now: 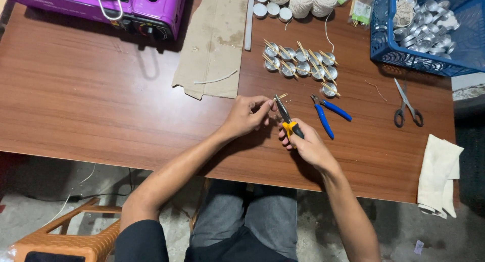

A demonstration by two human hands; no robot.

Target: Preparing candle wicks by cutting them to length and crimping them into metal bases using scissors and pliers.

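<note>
My right hand [308, 143] has its grip closed round the yellow-and-black handles of the pliers [287, 116], whose nose points up toward my left hand [246, 115]. My left fingers pinch a small wooden stick piece [281, 96] right at the pliers' tip; what else sits between the fingertips is too small to tell. Both hands hover over the brown counter [101, 90], near its front edge.

Just beside the pliers to the right lie blue-handled pliers [326, 114]. Beyond them stands a cluster of metal cups [302, 65] with sticks across their rims. Scissors [406, 106] lie well apart to the right, below a blue basket [389, 45] of empty cups. A cloth [438, 173] hangs at the counter's right corner. Cardboard [214, 40], string balls [301, 0] and a purple stove [141, 4] sit along the far side.
</note>
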